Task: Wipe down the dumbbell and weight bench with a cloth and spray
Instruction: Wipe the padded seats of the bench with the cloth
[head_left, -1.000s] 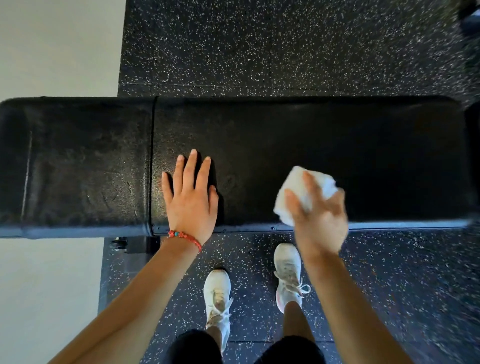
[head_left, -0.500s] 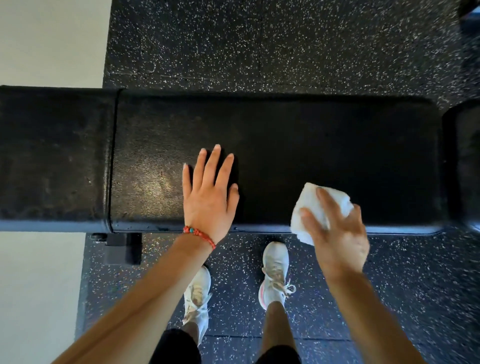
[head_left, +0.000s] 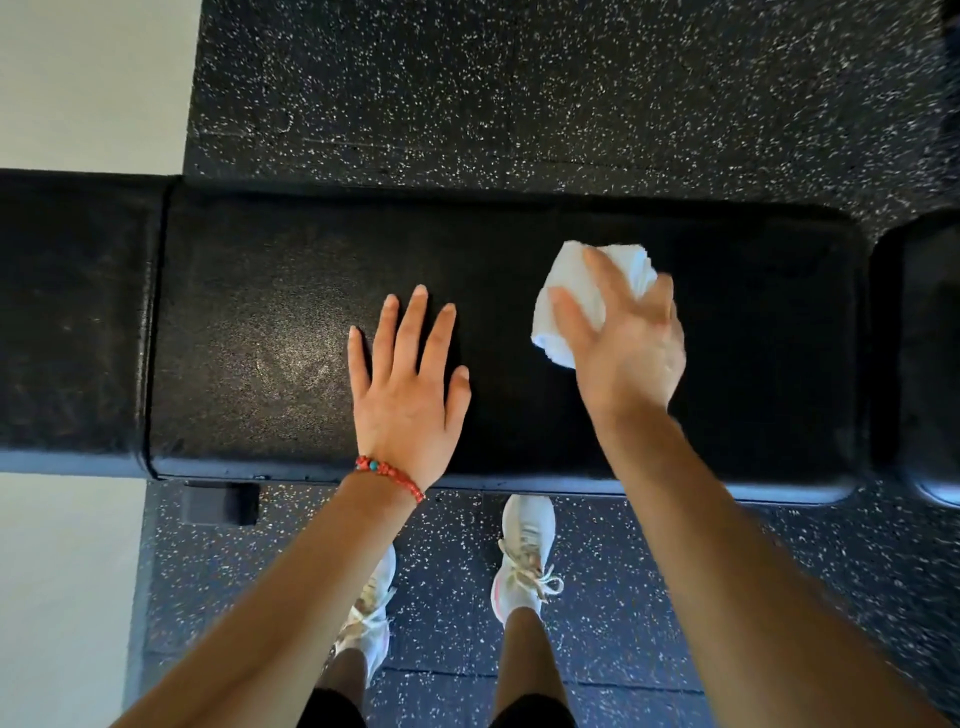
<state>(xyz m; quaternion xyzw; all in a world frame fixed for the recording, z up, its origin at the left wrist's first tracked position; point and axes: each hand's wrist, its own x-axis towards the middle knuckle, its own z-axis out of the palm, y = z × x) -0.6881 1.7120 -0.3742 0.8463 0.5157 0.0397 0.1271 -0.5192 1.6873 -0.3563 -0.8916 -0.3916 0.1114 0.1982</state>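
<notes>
Weight bench (head_left: 270, 322): black padded surface running 9 to 3 o'clock across the view, long centre pad with a seam at the 9 o'clock end and a separate pad (head_left: 930, 353) beyond a gap at 3 o'clock. Dull sheen on the centre pad, left of the hands.

Left hand (head_left: 408, 400): flat on the centre pad, palm down, all 5 fingers extended and slightly spread, holding nothing. Red beaded bracelet (head_left: 389, 475) at the wrist, over the pad's near edge.

Right hand (head_left: 628, 353): pressed on a white cloth (head_left: 558, 332) on the pad, toward 2 o'clock from the left hand. Fingers partly curled over the bunched cloth, gripping it against the bench (hand slightly motion-blurred). Cloth shows above and left of the fingers.

Floor: black speckled rubber mat (head_left: 519, 93) on both sides of the bench; pale floor (head_left: 78, 78) at 9 o'clock. 2 white lace-up shoes (head_left: 524, 561) at 6 o'clock, just below the bench's near edge.

No dumbbell or spray bottle identifiable.
</notes>
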